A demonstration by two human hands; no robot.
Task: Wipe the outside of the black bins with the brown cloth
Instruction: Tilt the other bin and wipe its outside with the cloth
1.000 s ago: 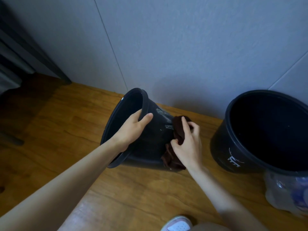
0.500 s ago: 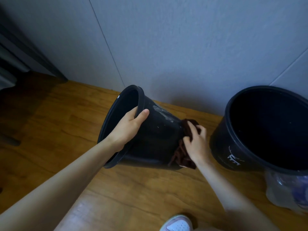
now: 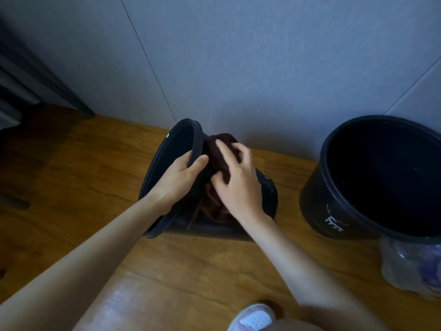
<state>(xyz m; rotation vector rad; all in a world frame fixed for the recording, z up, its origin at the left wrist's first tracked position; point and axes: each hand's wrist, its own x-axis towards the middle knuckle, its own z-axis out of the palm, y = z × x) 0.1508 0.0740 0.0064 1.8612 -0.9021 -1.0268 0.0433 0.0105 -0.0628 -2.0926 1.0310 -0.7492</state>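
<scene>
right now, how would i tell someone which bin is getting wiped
Along the grey wall, two black bins sit on the wood floor. It is the left bin, gripped at the rim by the left hand while the right hand holds a brown cloth against its side. Unlike the upright right bin, it is tipped over.

Wooden floor (image 3: 83, 187), grey wall (image 3: 238, 68), shoe (image 3: 255, 318) (pink-white).

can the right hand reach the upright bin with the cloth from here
Probably yes: only bare floor lies between the right hand, gripping the brown cloth on the tipped bin, and the upright bin.
</scene>
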